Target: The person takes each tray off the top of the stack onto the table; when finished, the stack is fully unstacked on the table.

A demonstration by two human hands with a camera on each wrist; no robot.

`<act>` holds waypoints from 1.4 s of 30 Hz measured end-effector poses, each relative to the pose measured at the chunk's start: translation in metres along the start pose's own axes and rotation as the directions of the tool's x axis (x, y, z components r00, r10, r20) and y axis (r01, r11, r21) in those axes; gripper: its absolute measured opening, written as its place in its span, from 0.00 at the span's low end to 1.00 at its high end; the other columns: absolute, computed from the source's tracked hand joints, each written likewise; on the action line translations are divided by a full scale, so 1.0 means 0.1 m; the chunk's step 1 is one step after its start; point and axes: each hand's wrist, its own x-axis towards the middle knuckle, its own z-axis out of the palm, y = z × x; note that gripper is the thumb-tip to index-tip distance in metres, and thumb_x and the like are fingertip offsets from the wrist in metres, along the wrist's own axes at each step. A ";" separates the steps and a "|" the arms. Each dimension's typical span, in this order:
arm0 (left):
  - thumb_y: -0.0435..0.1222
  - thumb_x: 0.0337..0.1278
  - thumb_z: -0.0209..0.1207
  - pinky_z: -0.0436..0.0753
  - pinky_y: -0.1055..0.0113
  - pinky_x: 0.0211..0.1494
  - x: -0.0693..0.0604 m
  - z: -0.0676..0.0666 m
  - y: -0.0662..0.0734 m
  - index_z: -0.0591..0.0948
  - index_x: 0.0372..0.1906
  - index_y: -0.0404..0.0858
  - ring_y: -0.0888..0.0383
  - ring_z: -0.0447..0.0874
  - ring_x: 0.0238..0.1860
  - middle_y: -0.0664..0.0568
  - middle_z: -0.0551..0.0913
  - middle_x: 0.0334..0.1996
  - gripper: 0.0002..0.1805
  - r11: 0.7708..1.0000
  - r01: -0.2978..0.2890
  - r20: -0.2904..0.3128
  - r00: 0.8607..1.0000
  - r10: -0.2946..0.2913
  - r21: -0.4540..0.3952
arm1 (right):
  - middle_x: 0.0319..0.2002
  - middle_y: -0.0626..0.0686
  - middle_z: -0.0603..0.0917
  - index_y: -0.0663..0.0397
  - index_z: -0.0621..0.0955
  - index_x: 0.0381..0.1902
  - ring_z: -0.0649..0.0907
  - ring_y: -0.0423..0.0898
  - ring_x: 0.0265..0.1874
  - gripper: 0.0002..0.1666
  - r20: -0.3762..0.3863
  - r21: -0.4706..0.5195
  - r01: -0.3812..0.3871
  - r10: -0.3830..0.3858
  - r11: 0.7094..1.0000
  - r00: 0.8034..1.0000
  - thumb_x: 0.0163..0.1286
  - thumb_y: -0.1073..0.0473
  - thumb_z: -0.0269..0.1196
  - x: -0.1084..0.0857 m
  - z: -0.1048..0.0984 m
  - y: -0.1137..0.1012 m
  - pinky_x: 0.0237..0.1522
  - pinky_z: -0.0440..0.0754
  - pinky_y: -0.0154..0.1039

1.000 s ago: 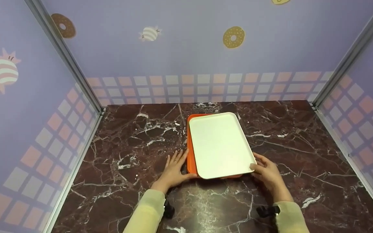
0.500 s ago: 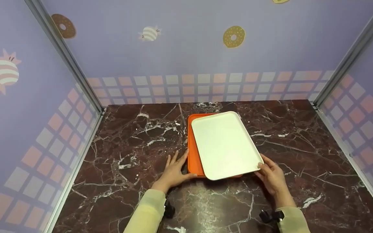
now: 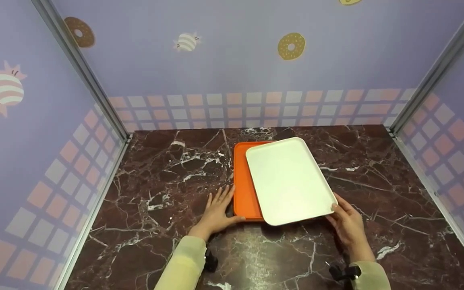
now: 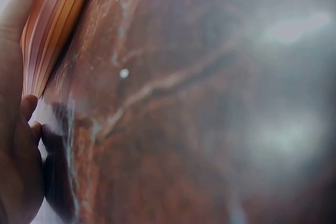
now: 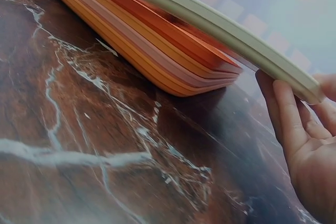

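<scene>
A white rectangular tray [image 3: 292,181] lies askew over an orange tray [image 3: 245,189], showing a strip of orange on the left. The right wrist view reveals that the orange tray tops a stack of several nested trays [image 5: 142,38] in orange and pink tones. My right hand [image 3: 349,225] pinches the white tray's near right corner, thumb above and fingers beneath; that corner is raised off the stack. My left hand [image 3: 215,213] touches the stack's near left corner, its fingers straight along the left side and the thumb along the front edge.
The stack sits on a dark red marbled tabletop [image 3: 167,173]. Purple panels [image 3: 240,68] printed with sweets and doughnuts close in the back and both sides. Each wrist wears a black camera mount, such as the right mount [image 3: 344,272].
My right hand has drawn the white tray to the right and slightly toward me, turning it a little and uncovering more of the orange tray. The left hand has stayed in place.
</scene>
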 end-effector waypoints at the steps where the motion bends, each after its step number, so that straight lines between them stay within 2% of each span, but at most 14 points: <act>1: 0.73 0.53 0.60 0.36 0.34 0.84 0.00 0.00 0.00 0.44 0.85 0.52 0.39 0.39 0.85 0.44 0.47 0.85 0.63 1.000 0.003 0.004 1.000 -0.003 -0.004 | 0.48 0.43 0.90 0.38 0.86 0.54 0.90 0.39 0.44 0.22 0.011 0.016 0.005 -0.006 1.000 1.000 0.80 0.69 0.53 -0.01 -0.02 -0.01 0.44 0.89 0.32; 6: 0.73 0.53 0.59 0.32 0.37 0.84 0.00 0.01 0.00 0.43 0.85 0.54 0.42 0.37 0.86 0.46 0.45 0.85 0.62 1.000 0.017 0.015 1.000 -0.017 -0.021 | 0.50 0.45 0.90 0.41 0.86 0.56 0.90 0.40 0.45 0.24 0.056 0.085 0.030 -0.034 0.996 0.998 0.81 0.70 0.50 -0.05 -0.10 -0.07 0.45 0.89 0.32; 11: 0.72 0.53 0.60 0.33 0.36 0.84 0.00 0.02 -0.01 0.43 0.85 0.53 0.41 0.38 0.85 0.46 0.45 0.85 0.62 1.000 0.015 0.007 1.000 -0.015 -0.015 | 0.48 0.47 0.91 0.43 0.87 0.56 0.90 0.40 0.42 0.25 0.069 0.150 0.028 -0.039 0.988 0.997 0.81 0.71 0.48 -0.09 -0.20 -0.13 0.43 0.89 0.32; 27: 0.73 0.52 0.60 0.35 0.35 0.84 -0.01 0.01 -0.01 0.44 0.85 0.51 0.40 0.40 0.85 0.44 0.46 0.85 0.63 1.000 0.011 0.010 1.000 -0.011 -0.001 | 0.50 0.50 0.90 0.49 0.86 0.59 0.90 0.43 0.45 0.26 0.057 0.196 0.074 -0.087 0.978 0.995 0.81 0.72 0.45 -0.25 -0.64 -0.32 0.46 0.90 0.34; 36: 0.72 0.53 0.61 0.36 0.35 0.84 -0.01 0.00 -0.01 0.46 0.85 0.50 0.39 0.41 0.85 0.44 0.48 0.84 0.62 1.000 0.005 0.001 1.000 -0.005 -0.023 | 0.51 0.54 0.90 0.56 0.86 0.58 0.91 0.46 0.46 0.27 0.066 0.309 0.074 -0.099 0.948 0.993 0.81 0.74 0.43 -0.29 -0.90 -0.43 0.48 0.90 0.38; 42: 0.72 0.52 0.60 0.37 0.35 0.84 0.00 0.00 -0.01 0.47 0.85 0.49 0.39 0.42 0.85 0.44 0.48 0.84 0.63 1.000 0.002 -0.002 1.000 -0.002 -0.004 | 0.52 0.54 0.90 0.59 0.86 0.58 0.91 0.48 0.46 0.27 0.061 0.357 0.096 -0.125 0.929 0.990 0.80 0.75 0.42 -0.29 -1.09 -0.53 0.47 0.91 0.39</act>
